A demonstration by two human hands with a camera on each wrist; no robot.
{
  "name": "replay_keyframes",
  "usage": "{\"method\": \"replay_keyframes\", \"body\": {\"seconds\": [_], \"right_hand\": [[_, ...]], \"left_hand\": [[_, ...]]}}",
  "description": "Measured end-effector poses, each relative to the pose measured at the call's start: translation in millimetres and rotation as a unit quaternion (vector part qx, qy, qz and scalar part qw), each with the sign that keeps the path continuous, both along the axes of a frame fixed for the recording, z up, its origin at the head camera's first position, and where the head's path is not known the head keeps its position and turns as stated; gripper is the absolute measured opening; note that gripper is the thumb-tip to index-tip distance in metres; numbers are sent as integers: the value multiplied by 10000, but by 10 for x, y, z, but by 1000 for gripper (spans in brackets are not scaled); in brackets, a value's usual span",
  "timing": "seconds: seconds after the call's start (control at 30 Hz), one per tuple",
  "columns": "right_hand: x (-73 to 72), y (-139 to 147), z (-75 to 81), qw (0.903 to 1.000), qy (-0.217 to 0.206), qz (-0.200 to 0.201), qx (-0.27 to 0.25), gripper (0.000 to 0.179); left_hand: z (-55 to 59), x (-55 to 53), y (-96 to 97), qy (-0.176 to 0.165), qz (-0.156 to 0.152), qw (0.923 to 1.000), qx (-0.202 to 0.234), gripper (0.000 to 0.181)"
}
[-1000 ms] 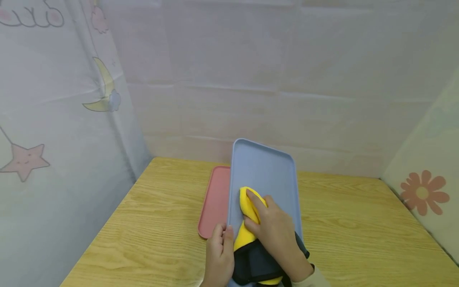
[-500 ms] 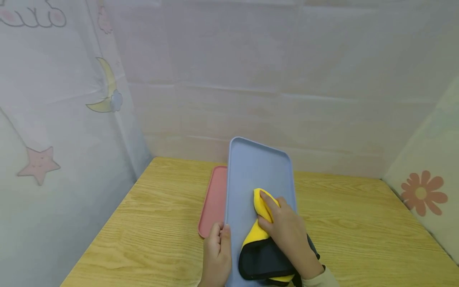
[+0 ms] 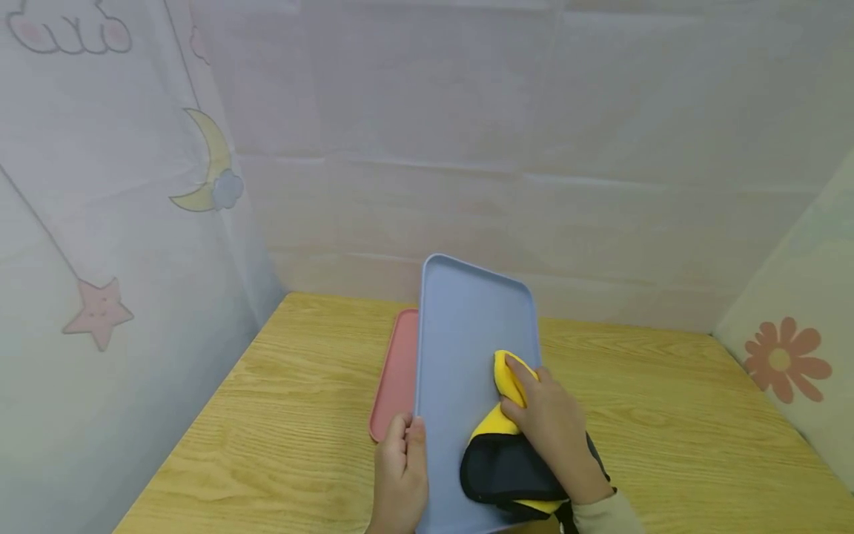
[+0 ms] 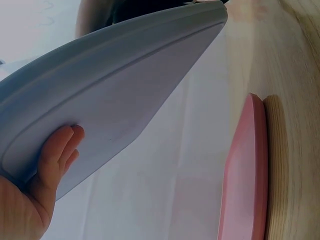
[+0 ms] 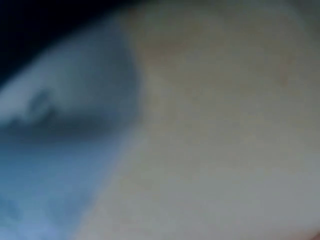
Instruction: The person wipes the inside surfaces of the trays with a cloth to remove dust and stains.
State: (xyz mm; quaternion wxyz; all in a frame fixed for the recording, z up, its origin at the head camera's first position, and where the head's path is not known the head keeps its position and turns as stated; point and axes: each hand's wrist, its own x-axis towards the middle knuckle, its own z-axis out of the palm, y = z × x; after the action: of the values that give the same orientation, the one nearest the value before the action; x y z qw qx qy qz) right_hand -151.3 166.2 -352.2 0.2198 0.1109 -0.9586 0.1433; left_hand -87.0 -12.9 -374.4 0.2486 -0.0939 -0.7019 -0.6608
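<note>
A light blue rectangular tray is held up at a tilt over the table. My left hand grips its left edge, thumb on the inner side; in the left wrist view the fingers of that hand lie against the tray's underside. My right hand pinches a yellow and black cloth and presses it on the tray's inner face, near the right edge. Part of the cloth hangs below that hand, over the tray's lower end. The right wrist view is blurred and shows little of the hand.
Behind the blue tray, a pink tray lies on the wooden table, partly hidden. A pale fabric backdrop with printed shapes stands along the table's back and sides.
My right hand has slid the cloth rightward across the tray, from near its left edge to near the right edge. The tray and my left hand have shifted slightly left.
</note>
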Motion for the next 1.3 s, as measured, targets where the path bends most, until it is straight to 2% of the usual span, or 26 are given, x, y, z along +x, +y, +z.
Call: {"method": "replay_keyframes", "body": {"seconds": [0.23, 0.37, 0.63, 0.93, 1.07, 1.3], "right_hand": [[-111, 133, -131, 9996, -157, -232, 56, 50], [-153, 181, -186, 9994, -182, -287, 76, 50], [-166, 190, -200, 9997, -121, -210, -85, 50], [-137, 140, -172, 9991, -235, -227, -261, 51], [-105, 72, -148, 9992, -153, -132, -347, 51], [-34, -48, -72, 9991, -101, 69, -411, 50]], "left_hand": [[-7, -10, -20, -27, -7, 9999, -122, 14], [-14, -14, -28, -182, -27, 9997, -189, 15], [-5, -12, -30, -411, -22, 9989, -202, 15], [7, -27, -14, -195, 31, 9996, -202, 14], [4, -27, -8, -203, 2, 9997, -157, 15], [1, -33, 4, -33, 134, 9997, -210, 13]]}}
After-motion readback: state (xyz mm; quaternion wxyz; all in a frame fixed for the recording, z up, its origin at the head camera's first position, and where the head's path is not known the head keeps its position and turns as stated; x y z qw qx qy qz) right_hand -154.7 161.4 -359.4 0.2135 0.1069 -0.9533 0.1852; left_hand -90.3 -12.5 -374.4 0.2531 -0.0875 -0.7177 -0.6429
